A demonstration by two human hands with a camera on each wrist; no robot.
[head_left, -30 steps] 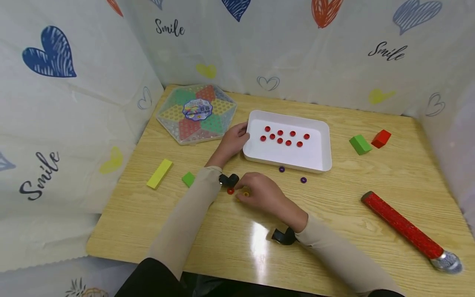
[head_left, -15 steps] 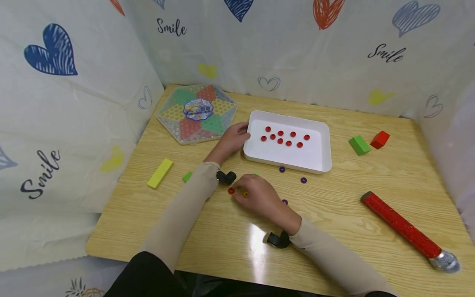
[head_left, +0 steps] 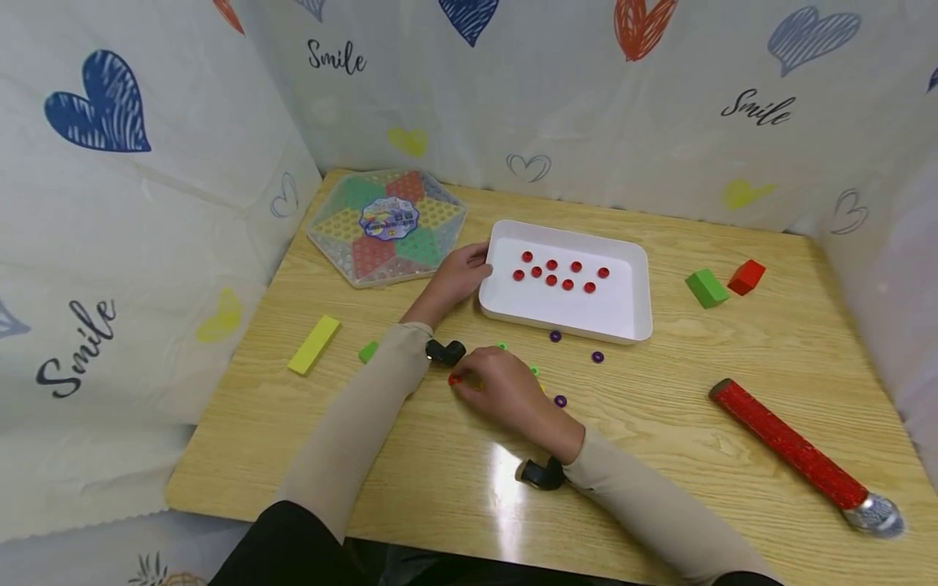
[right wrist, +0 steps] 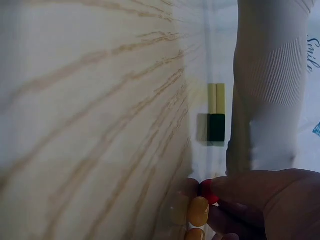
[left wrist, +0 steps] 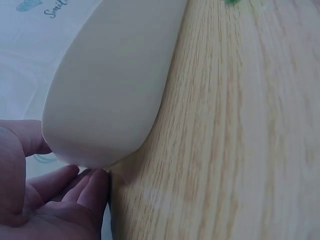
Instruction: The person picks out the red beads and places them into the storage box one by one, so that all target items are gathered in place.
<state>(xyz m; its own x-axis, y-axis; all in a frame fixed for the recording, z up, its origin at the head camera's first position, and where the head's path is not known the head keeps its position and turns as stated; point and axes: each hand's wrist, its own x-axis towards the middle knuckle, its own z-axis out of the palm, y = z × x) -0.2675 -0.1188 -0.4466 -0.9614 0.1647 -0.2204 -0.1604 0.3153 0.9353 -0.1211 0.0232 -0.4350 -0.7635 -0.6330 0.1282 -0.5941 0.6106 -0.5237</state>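
My left hand (head_left: 456, 278) grips the left end of a white tray (head_left: 513, 303), thumb and fingers at its corner in the left wrist view. Several red beads (head_left: 552, 280) lie in two loose rows inside. In front of the tray my right hand (head_left: 506, 387) pinches a red bead (right wrist: 209, 191) between thumb and finger, low over the table. Two orange-yellow beads (right wrist: 198, 211) sit close beside those fingers in the right wrist view. Purple beads (head_left: 598, 357) and small green beads (head_left: 502, 346) lie near the right hand, which partly hides some.
A Chinese checkers box (head_left: 388, 228) stands back left. A yellow block (head_left: 314, 345) and a green block (head_left: 368, 352) lie left of the left forearm. On the right are a green block (head_left: 707, 288), a red block (head_left: 747, 277) and a red toy microphone (head_left: 799, 452).
My right hand has shifted slightly left from the yellow bead to the red bead and now pinches it. More green and purple beads show behind it. The left hand stays on the tray.
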